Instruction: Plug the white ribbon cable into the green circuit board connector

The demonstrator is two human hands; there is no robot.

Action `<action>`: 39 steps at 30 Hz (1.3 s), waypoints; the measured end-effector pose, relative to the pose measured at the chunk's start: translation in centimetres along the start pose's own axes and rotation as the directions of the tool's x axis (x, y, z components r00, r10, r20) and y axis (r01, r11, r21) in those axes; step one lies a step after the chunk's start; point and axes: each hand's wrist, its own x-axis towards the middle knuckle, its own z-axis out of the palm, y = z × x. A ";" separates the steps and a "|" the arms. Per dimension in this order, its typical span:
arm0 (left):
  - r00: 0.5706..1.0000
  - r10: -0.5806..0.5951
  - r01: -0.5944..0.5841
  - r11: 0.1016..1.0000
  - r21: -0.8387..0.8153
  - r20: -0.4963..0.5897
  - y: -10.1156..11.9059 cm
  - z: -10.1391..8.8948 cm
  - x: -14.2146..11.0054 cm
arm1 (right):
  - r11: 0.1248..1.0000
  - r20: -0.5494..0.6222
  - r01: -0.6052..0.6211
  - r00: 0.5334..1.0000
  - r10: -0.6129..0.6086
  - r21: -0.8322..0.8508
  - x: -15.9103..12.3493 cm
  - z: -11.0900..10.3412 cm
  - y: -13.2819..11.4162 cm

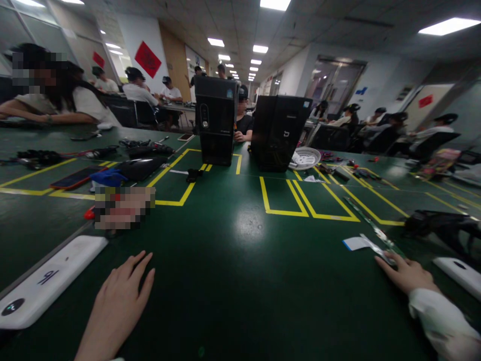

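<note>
My left hand (119,296) rests on the green tabletop (240,286), fingers stretched out and nothing in it. Just to its left lies a long white power bank-like case (56,281) with a dark round spot at its near end. On the right, my right hand (408,275) has its thumb and fingers closed at the near end of a long thin circuit board strip (370,223). A white flat ribbon cable (356,243) with a blue end runs from that spot towards the left. My fingers partly hide where cable and strip meet.
Two black computer towers (216,120) (280,133) stand mid-table, a person behind them. Yellow tape (287,213) marks rectangles. A white basket (306,156), cables (41,158), a blurred-out item (126,206), a black bag-like thing (443,228) and another white case (460,273) lie around.
</note>
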 end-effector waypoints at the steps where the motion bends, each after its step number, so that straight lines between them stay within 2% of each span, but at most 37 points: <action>1: 1.000 -0.003 0.003 1.000 -0.002 0.004 0.0 0.0 0.0 | 0.997 0.047 -0.074 0.996 0.073 0.014 -0.2 -0.3 -0.4; 3: 1.000 -0.007 0.007 1.000 -0.007 0.009 0.1 -0.1 -0.1 | 0.983 0.091 -0.177 0.981 0.173 0.041 -1.0 -1.0 -1.6; 6: 1.000 -0.010 0.010 1.000 -0.013 -0.005 0.1 -0.1 -0.1 | 0.986 -0.023 -0.156 0.987 0.157 0.051 -2.4 -1.9 -3.2; 8: 1.000 -0.010 0.010 1.000 -0.015 -0.011 0.1 -0.1 -0.1 | 0.995 -0.076 -0.096 0.992 0.097 0.017 -3.0 -2.4 -3.9; 11: 1.000 -0.006 0.006 1.000 -0.018 0.000 0.0 0.0 -0.1 | 0.999 -0.038 0.045 0.998 -0.045 0.006 -3.0 -2.9 -4.9; 14: 1.000 -0.005 0.005 1.000 -0.011 0.008 0.1 0.0 -0.1 | 0.983 0.000 0.170 0.985 -0.170 0.064 -2.2 -3.0 -5.9; 18: 0.999 0.015 -0.015 1.000 0.013 -0.033 0.3 0.0 -0.2 | 0.956 -0.016 0.267 0.963 -0.267 0.118 -0.6 -2.7 -7.8; 21: 0.999 0.017 -0.017 1.000 0.015 -0.033 0.2 0.1 -0.2 | 0.931 -0.048 0.329 0.944 -0.325 0.161 0.7 -2.3 -10.2; 24: 1.000 0.005 -0.005 1.000 0.000 -0.014 0.1 0.1 -0.1 | 0.877 -0.086 0.432 0.902 -0.424 0.211 1.3 -2.3 -13.7; 27: 1.000 -0.011 0.011 1.000 -0.010 0.007 0.2 0.0 0.0 | 0.772 -0.123 0.579 0.813 -0.569 0.262 0.5 -2.5 -18.6; 30: 1.000 -0.022 0.022 1.000 -0.014 0.017 0.2 -0.2 0.1 | 0.626 -0.150 0.717 0.686 -0.712 0.306 -1.7 -3.0 -24.0; 33: 0.999 -0.030 0.031 0.999 -0.018 0.030 0.1 -0.2 0.1 | 0.490 -0.159 0.805 0.561 -0.812 0.335 -5.0 -3.7 -29.0; 35: 0.999 -0.033 0.034 0.999 -0.020 0.038 -0.1 -0.1 0.1 | 0.373 -0.163 0.855 0.452 -0.877 0.361 -7.6 -4.3 -31.8; 36: 0.999 -0.034 0.034 0.999 -0.020 0.038 -0.1 -0.1 0.0 | 0.319 -0.163 0.871 0.401 -0.902 0.375 -8.9 -4.7 -32.9; 39: 0.999 -0.029 0.029 1.000 -0.010 0.033 -0.4 0.1 -0.1 | 0.201 -0.147 0.885 0.285 -0.947 0.421 -12.9 -5.9 -35.4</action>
